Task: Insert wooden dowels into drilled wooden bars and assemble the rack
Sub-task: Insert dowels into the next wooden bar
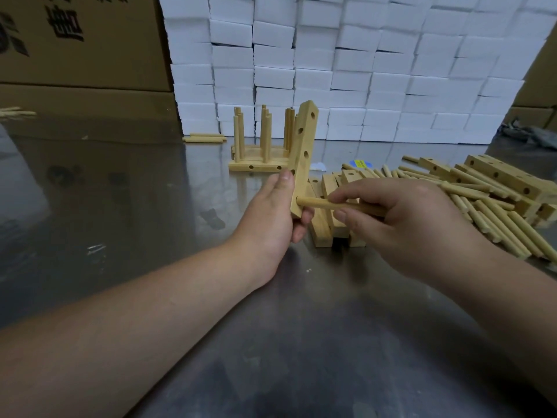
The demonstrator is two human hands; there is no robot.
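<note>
Left hand (272, 212) around upright bar (304, 158), right hand (401, 224) pinching dowel (319, 203) at its lowest hole.

A grey metal tabletop (120, 191) gave dull, smeared reflections of the light. Behind it rose a wall of stacked white foam blocks (361, 70), flanked by brown cardboard boxes (81, 46) at the left and right edges.

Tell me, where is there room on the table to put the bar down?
Bare table lies left of the left hand, and in front of both arms. Crowded: the right side, with its pile of dowels and bars.
</note>
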